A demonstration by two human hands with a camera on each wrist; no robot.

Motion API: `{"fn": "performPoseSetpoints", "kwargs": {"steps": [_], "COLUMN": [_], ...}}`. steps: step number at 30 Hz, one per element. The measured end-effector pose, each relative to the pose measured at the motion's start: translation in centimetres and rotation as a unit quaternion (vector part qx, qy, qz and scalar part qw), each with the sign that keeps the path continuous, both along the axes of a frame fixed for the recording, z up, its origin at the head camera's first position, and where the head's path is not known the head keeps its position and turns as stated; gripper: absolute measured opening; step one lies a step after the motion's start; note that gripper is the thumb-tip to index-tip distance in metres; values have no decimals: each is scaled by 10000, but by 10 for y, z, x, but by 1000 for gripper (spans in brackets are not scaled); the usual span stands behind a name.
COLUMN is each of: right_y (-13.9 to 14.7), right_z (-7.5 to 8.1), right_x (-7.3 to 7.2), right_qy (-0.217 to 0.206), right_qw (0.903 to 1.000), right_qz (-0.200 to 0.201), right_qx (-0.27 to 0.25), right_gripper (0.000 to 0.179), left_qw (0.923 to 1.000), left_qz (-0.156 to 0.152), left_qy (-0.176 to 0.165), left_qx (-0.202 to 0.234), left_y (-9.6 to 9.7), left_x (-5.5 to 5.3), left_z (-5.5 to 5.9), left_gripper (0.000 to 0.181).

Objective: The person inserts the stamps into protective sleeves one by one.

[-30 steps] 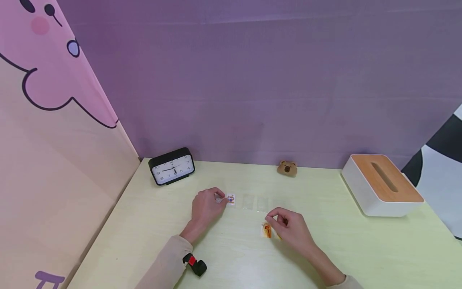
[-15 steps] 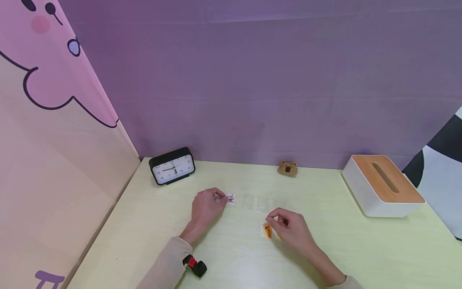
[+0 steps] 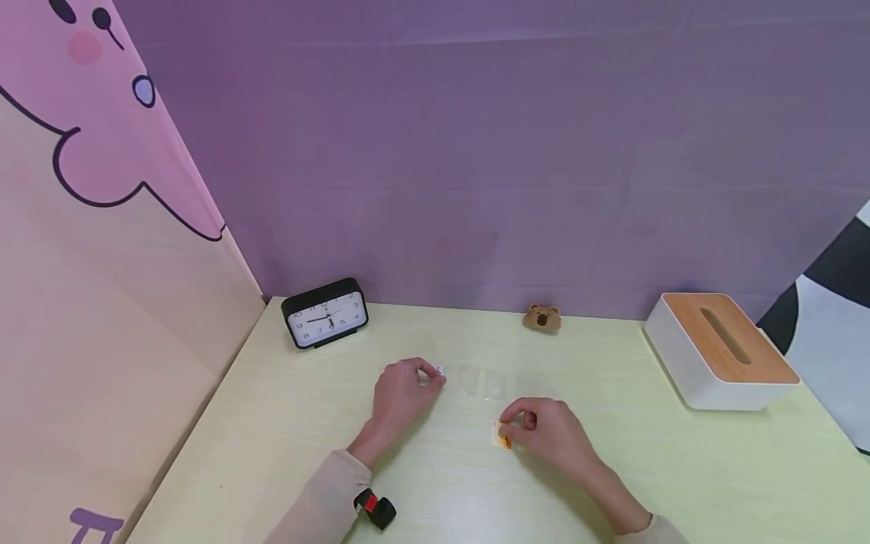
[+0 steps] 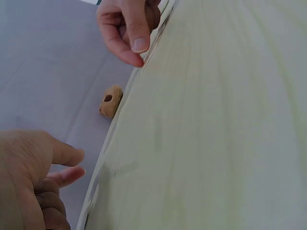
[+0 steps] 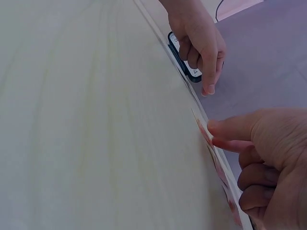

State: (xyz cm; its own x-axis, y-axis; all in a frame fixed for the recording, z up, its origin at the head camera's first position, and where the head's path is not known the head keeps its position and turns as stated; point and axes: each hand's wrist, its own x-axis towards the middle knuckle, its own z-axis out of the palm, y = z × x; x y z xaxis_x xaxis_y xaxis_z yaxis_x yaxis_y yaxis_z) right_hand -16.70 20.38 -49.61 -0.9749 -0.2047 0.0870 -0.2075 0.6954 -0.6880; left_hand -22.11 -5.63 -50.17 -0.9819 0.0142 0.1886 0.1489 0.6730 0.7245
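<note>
A see-through strip of small pockets (image 3: 496,384) lies on the table in the head view. Its left end holds a small stamp-like picture (image 3: 440,369), mostly covered by my left hand (image 3: 402,394). Thumb and forefinger are right over that picture; the left wrist view shows their tips slightly apart. My right hand (image 3: 547,431) is lower right of the strip, fingertips at a small orange stamp-like picture (image 3: 503,436). Its thumb overlaps the picture, and a slight gap shows between thumb and forefinger in the right wrist view. The other fingers of both hands are curled in.
A black alarm clock (image 3: 326,313) stands at the back left. A brown bear-head figure (image 3: 542,318) sits by the back edge. On the right is a white tissue box (image 3: 720,351) with a wooden lid. A purple cloth wall (image 3: 476,151) rises behind the table.
My left hand has shifted right, covering most of the picture at the strip's left end. The right thumb has come down over the orange picture; a yellow one beside it is now hidden.
</note>
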Motion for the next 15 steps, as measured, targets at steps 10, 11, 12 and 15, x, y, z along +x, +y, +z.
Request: {"fn": "performPoseSetpoints", "kwargs": {"steps": [10,11,12,15], "right_y": [-3,-3,-4,-4], "right_z": [1,1,1,0], "right_x": [-1,-1,-1,-1], "right_qy": [-156,-170,-167,-152], "right_qw": [9995,9995,9995,9996], "right_qz": [-189,-189,-190,-189], "right_qx": [177,173,168,141], "right_gripper": [18,19,20,21], "left_qw": [9991,9990,9989,9986], "left_qz": [-202,-200,-211,-237], "left_qy": [-30,-65,-73,-120], "left_qx": [-374,-394,-408,-450], "left_y": [20,23,25,31], "left_x": [0,0,0,0], "left_z": [-4,-4,-5,-5], "left_gripper": [17,18,20,24]}}
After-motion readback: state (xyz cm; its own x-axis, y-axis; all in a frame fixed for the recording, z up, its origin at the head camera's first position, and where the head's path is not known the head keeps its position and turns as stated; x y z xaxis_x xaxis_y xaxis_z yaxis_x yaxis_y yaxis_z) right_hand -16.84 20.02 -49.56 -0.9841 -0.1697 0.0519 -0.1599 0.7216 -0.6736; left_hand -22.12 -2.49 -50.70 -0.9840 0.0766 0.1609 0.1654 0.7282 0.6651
